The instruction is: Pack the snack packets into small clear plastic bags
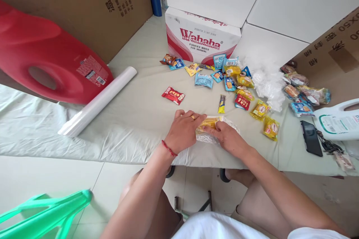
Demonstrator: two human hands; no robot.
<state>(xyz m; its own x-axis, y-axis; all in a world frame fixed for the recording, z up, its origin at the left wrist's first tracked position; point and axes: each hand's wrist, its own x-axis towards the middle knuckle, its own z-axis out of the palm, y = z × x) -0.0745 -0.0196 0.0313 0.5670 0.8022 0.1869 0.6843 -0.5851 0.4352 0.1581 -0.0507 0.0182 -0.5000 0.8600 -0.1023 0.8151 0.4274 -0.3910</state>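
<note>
Near the front edge of the cloth-covered table, both of my hands press on a yellow snack packet (209, 122) lying on bubble wrap (209, 138). My left hand (183, 127) grips its left side, with fingers bent over the top. My right hand (228, 136) pinches the right side, its thumb across the front. Fingers cover part of the packet, so I cannot tell whether it is one or more. Just beyond lie a red snack packet (173, 95) and a narrow yellow stick packet (221, 104). More yellow packets (270, 128) rest to the right.
A plastic film roll (98, 101) and red jug (50, 52) occupy the left. Behind are mixed blue and yellow packets (203, 80) and a Wahaha carton (202, 37). Crumpled bubble wrap (267, 82), a phone (311, 138) and white bottle (339, 121) are at right.
</note>
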